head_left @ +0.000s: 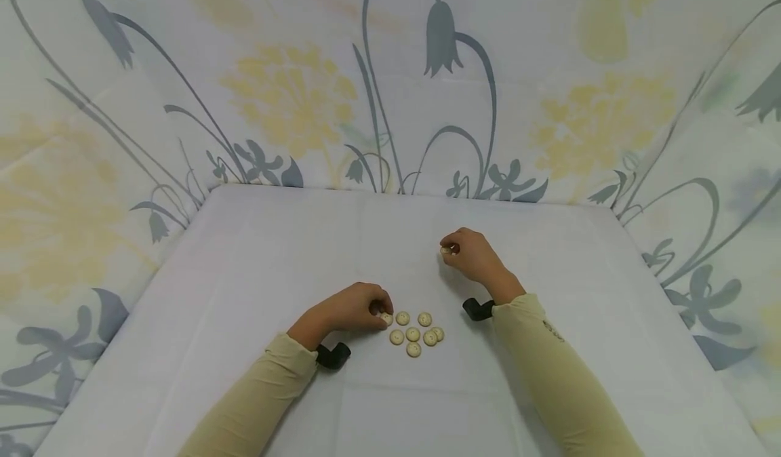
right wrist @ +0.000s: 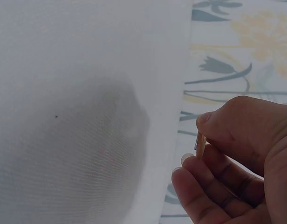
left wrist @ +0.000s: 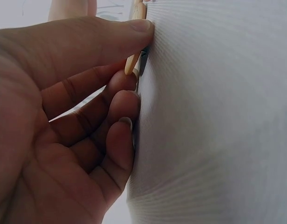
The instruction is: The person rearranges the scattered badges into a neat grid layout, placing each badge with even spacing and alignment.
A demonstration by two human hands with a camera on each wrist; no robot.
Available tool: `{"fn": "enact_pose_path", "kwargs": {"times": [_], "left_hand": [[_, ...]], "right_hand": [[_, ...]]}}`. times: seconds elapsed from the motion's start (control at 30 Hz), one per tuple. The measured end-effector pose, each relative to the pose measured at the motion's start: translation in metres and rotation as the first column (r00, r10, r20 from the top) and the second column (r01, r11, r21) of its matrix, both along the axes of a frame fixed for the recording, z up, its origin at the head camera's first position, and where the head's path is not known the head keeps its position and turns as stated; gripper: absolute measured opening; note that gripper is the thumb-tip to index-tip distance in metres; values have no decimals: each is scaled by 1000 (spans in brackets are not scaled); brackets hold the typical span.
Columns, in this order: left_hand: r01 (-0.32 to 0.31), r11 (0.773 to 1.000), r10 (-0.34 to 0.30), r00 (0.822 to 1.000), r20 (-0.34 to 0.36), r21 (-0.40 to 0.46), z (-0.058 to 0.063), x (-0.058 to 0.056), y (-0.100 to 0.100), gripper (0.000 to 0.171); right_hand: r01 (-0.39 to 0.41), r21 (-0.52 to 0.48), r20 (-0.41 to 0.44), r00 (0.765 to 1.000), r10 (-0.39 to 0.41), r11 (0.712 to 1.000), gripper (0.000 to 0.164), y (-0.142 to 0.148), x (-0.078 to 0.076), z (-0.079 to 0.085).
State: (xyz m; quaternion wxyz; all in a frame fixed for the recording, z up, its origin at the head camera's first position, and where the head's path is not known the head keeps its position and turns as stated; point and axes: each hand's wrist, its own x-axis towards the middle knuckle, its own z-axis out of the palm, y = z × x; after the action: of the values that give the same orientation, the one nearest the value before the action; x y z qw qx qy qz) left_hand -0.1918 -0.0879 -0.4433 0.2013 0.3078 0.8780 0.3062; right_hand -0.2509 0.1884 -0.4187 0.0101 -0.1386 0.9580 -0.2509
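In the right hand point(head_left: 478, 259), one pale disc point(head_left: 445, 251)

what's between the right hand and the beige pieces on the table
Between the right hand and those beige pieces, the head view shows only bare white tabletop.

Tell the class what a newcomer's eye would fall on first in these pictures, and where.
Probably the flowered backdrop, behind and beside the white table. Next, the pale button-like discs below the head view's centre, with the left hand pinching one disc at their left edge. Farther back, the right hand holds another disc above the table.
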Motion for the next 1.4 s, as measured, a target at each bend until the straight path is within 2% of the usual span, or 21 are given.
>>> {"fn": "enact_pose_path", "kwargs": {"times": [0.1, 0.3, 0.57, 0.8, 1.2, 1.4], "left_hand": [[6, 1000, -6, 1000, 12, 5, 0, 1, 1, 12], [-1, 1000, 1, 1000, -10, 9, 0, 1, 0, 12], [2, 1000, -2, 1000, -16, 9, 2, 0, -1, 13], [4, 1000, -4, 1000, -12, 11, 3, 0, -1, 12], [9, 1000, -9, 1000, 7, -4, -1, -1, -1, 13], [15, 1000, -15, 1000, -6, -7, -2, 0, -1, 13]], "right_hand": [[7, 10, 6, 1000, -7, 1000, 26, 0, -2, -2], [12, 22, -14, 1000, -12, 1000, 27, -2, -11, -4], [59, 78, 59, 996, -64, 995, 28, 2, -21, -10], [66, 70, 57, 996, -70, 995, 28, 1, -25, -13], [69, 60, 80, 994, -74, 996, 27, -1, -23, -17], [75, 32, 93, 993, -77, 997, 29, 1, -20, -18]]}}
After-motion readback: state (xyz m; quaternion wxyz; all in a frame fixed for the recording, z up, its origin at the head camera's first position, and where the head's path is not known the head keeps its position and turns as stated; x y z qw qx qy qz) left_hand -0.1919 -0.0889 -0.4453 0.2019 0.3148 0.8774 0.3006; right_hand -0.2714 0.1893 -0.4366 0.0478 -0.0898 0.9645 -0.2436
